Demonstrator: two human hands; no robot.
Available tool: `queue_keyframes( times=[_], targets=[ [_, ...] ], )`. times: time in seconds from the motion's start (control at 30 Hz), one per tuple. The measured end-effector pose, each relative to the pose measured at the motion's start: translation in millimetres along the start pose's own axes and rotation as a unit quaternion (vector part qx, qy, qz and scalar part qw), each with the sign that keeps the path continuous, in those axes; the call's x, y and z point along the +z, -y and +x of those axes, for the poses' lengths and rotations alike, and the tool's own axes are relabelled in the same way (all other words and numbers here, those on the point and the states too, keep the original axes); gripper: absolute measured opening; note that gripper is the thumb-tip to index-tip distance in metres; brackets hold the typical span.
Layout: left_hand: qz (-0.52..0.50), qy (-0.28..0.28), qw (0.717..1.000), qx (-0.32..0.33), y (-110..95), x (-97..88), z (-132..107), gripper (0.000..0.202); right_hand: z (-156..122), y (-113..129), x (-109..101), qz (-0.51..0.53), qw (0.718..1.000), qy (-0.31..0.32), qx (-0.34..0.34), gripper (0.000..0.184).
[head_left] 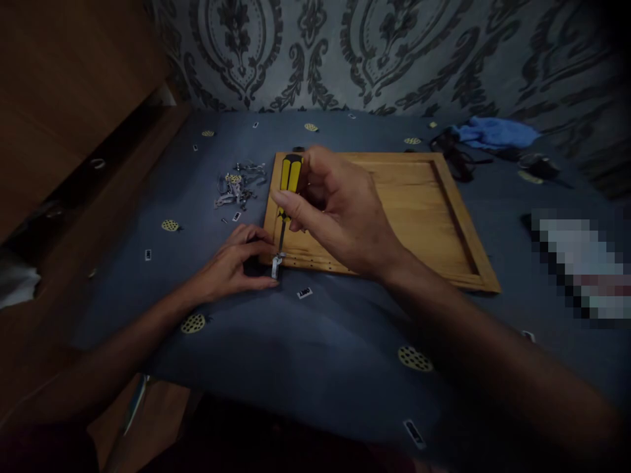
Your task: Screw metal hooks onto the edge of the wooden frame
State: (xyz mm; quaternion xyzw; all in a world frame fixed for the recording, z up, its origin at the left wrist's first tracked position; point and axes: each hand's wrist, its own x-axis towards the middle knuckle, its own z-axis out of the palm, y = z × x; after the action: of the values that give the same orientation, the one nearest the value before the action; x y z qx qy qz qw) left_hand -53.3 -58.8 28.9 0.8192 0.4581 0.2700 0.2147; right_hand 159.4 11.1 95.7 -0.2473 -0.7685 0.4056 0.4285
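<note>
My right hand (340, 207) grips a screwdriver (290, 177) with a yellow and black handle, shaft pointing down. Its tip meets a small silver metal fitting (276, 266) at the near left corner of a wooden framed panel (407, 217). The fitting overhangs the panel's front edge, and what kind it is I cannot make out. My left hand (229, 263) steadies it from the left, thumb in front and fingers at the panel's corner. Small dark holes run along the panel's near edge. The right hand hides part of the panel.
A pile of small metal hardware (239, 187) lies left of the panel. Back right are a blue cloth (497, 133) and dark glasses (458, 157). A blurred-out flat object (582, 259) rests at the right. Wooden furniture (73, 98) borders the blue patterned cover (320, 341) on the left.
</note>
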Motion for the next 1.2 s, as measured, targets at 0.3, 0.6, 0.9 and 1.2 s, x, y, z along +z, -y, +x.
queue_keyframes(
  times=[0.3,0.6,0.9,1.2],
  targets=[
    [-0.003,-0.001,1.000,0.007,1.8,0.2,0.8,0.043,-0.5,-0.6,3.1,-0.001,1.000,0.015,0.014,0.030],
    [-0.007,-0.011,1.000,0.019,3.3,1.7,-0.7,0.040,-0.2,-0.1,3.7,-0.013,1.000,0.019,0.014,0.030],
    [0.004,-0.005,1.000,0.011,2.7,1.4,0.0,0.042,-0.6,0.1,4.4,-0.011,1.000,0.017,0.023,0.033],
    [0.002,0.014,1.000,-0.010,-1.0,-2.0,2.0,0.041,0.4,-4.8,5.6,-0.006,1.000,0.012,0.015,0.038]
  ],
)
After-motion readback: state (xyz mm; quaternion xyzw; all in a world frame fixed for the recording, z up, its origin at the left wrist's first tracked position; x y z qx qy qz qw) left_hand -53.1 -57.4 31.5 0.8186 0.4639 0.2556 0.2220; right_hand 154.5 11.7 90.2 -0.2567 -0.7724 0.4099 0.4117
